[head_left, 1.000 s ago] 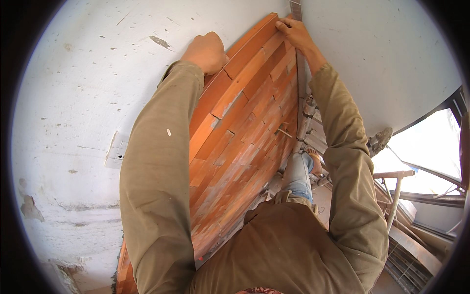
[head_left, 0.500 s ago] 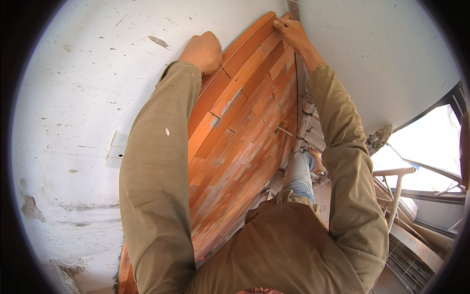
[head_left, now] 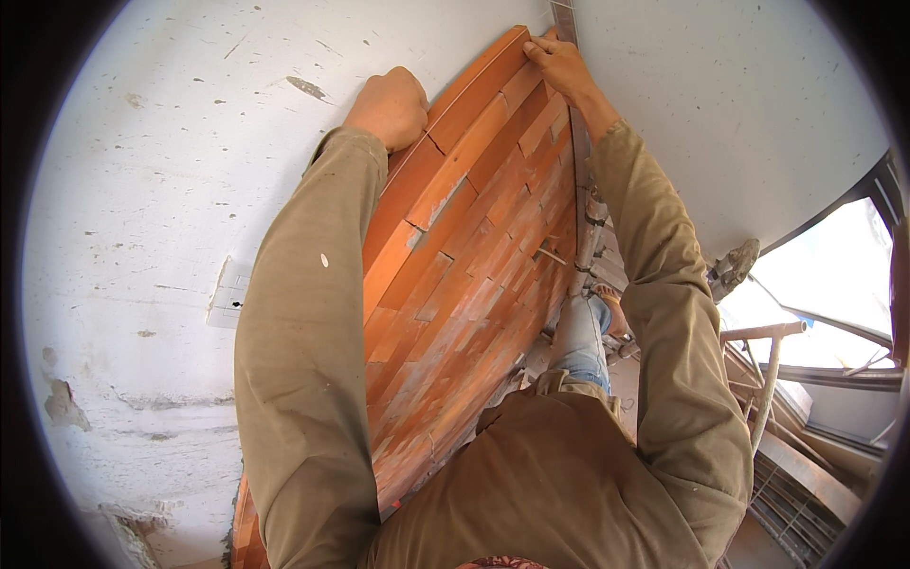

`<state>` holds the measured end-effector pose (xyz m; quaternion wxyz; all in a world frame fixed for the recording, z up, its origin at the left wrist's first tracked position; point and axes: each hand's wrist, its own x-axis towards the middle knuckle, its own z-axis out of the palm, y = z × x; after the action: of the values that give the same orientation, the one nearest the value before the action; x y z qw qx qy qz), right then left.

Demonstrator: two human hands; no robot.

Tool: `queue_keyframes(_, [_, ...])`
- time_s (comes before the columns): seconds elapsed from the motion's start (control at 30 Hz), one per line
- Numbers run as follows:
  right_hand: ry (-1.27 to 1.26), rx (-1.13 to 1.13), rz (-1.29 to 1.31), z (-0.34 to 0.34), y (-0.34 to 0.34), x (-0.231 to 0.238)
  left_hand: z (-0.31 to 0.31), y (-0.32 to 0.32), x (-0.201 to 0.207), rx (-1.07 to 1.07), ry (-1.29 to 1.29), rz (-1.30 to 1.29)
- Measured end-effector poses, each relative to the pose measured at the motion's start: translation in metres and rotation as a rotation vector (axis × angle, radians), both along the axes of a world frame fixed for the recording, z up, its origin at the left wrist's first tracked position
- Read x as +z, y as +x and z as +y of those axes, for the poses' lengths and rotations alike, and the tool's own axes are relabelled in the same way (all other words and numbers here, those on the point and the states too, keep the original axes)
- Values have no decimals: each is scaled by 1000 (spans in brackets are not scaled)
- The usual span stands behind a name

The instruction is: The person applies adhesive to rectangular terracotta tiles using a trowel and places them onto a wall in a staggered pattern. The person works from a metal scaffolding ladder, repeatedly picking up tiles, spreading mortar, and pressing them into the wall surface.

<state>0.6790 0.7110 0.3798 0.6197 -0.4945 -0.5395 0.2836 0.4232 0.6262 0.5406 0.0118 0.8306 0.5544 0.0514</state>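
My right hand (head_left: 561, 68) is at the top right end of an orange-brown wall of brick tiles, with its thumb and fingers closed on the end of the topmost brick tile (head_left: 479, 81). To the left, my left hand (head_left: 391, 106) is curled like a fist against the upper edge of the same row. Its fingertips are turned away, so what they hold is hidden. Below, the tile facing (head_left: 464, 275) runs down in staggered rows, with grey mortar smears and open joints. A thin light-coloured stick (head_left: 550, 254) juts from it.
A pale, spattered wall (head_left: 142, 190) with a socket plate (head_left: 227, 296) rises on the left. Along the corner runs a dark vertical strip (head_left: 580, 161). Low on the right are a rusty tubular frame (head_left: 770, 379), a metal grille (head_left: 787, 488) and a bright window opening (head_left: 815, 275).
My right hand has shifted very slightly left and down, and the left hand a touch lower. Both keep their places at the top row.
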Motion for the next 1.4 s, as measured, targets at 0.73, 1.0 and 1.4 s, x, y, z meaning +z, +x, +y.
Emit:
queue_keyframes(0.73, [-23, -27, -36, 1, 1, 2, -2, -1, 0, -10, 16, 3])
queue_keyframes(1.0, [46, -37, -50, 12, 5, -9, -13, 8, 12, 63, -92, 13])
queue_keyframes(1.4, [57, -66, -154, 3, 5, -2, -8, 6, 9, 41, -88, 26])
